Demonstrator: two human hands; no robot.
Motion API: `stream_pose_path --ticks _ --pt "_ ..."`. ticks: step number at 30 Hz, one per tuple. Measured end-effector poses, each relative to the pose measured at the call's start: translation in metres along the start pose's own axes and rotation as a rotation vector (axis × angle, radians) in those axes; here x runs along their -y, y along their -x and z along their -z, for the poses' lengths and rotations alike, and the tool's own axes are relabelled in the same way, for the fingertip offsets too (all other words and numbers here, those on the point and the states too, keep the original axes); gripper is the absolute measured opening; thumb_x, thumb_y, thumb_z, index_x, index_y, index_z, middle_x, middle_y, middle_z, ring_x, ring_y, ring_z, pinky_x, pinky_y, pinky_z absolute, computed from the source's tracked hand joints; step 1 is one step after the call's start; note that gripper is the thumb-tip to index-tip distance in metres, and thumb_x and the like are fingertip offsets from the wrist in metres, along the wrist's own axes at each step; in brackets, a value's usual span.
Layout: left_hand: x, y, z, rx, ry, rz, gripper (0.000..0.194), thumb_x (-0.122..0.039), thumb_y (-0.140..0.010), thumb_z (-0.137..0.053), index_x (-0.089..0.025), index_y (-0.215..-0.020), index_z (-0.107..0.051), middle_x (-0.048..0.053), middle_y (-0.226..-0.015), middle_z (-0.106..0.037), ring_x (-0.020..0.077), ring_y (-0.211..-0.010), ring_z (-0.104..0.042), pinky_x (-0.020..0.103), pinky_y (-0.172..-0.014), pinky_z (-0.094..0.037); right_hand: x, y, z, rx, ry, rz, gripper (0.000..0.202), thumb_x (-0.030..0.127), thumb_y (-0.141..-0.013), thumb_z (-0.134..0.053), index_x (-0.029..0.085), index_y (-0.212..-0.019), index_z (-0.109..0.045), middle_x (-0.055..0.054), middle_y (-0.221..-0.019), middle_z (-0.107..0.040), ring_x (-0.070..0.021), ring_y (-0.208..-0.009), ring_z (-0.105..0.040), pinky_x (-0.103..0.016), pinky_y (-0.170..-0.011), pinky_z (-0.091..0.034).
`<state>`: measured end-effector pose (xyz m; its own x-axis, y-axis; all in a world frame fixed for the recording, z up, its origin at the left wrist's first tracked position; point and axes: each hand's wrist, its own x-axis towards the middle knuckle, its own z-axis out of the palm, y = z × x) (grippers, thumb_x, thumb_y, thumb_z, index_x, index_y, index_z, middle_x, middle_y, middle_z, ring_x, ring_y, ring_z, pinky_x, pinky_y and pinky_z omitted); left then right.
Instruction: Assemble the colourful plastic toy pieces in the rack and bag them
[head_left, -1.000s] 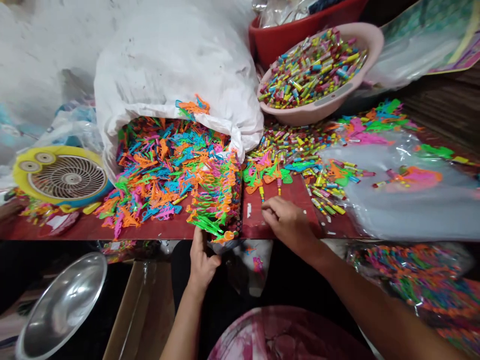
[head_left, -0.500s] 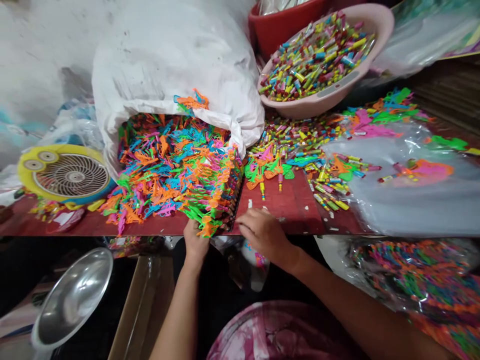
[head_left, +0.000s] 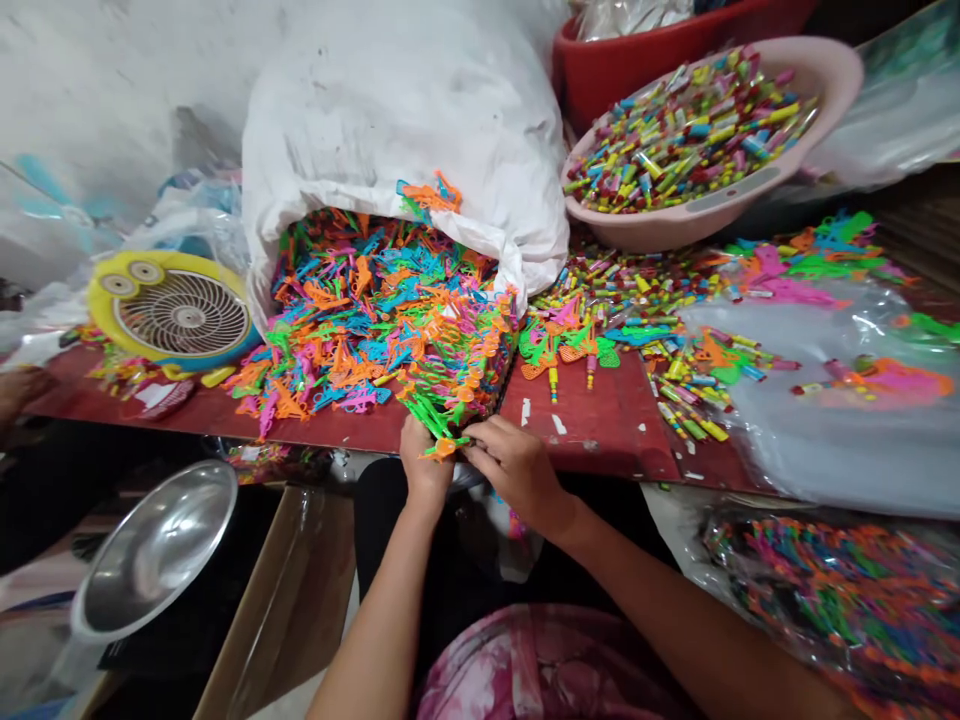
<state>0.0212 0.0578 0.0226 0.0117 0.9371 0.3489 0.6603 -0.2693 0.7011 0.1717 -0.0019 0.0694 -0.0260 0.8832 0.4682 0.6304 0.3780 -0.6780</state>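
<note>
Presumably light, stiff and slick, the stacked plastic pieces (head_left: 471, 378) lie at the near edge of the red table (head_left: 615, 420). Left hand (head_left: 426, 462) at their near end, grip hidden; right hand (head_left: 519, 468) fingertips bunched there, hold unclear. I'd grasp several together.

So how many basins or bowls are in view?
3 in view: a red basin at the back, a pink basin in front of it, and a metal bowl at lower left. Others may be hidden.
</note>
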Motion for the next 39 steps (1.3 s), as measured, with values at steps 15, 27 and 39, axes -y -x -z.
stream_pose_path --ticks 15,27,39 --pt "-0.018 0.000 -0.001 -0.052 -0.162 0.037 0.012 -0.011 -0.078 -0.056 -0.022 -0.082 -0.057 0.008 -0.083 -0.062 0.0278 -0.087 -0.059 0.036 -0.074 -0.041 -0.027 0.008 0.033 -0.238 -0.158 -0.372 0.017 0.035 -0.075 -0.066 0.020 -0.070 -0.064 -0.001 -0.063 -0.066 -0.0150 -0.055 -0.059 -0.026 -0.054 -0.048" --pt "-0.006 -0.007 0.033 0.241 0.192 -0.163 0.030 -0.011 -0.077 -0.052 -0.020 -0.103 -0.064 0.006 -0.106 -0.068 0.0231 -0.102 -0.060 0.036 -0.091 -0.047 -0.020 0.008 0.010 -0.189 0.144 0.001 0.014 0.031 -0.090 -0.060 0.022 -0.086 -0.069 -0.003 -0.076 -0.069 -0.0188 -0.069 -0.063 -0.031 -0.068 -0.049" --pt "-0.004 -0.007 0.027 0.241 0.165 -0.161 0.018 -0.012 -0.082 -0.052 -0.020 -0.096 -0.061 0.007 -0.100 -0.067 0.0237 -0.099 -0.060 0.037 -0.089 -0.047 -0.014 0.003 0.006 -0.152 0.323 -0.029 0.029 0.041 -0.093 -0.058 0.020 -0.072 -0.061 -0.001 -0.064 -0.059 -0.0169 -0.059 -0.053 -0.029 -0.059 -0.036"
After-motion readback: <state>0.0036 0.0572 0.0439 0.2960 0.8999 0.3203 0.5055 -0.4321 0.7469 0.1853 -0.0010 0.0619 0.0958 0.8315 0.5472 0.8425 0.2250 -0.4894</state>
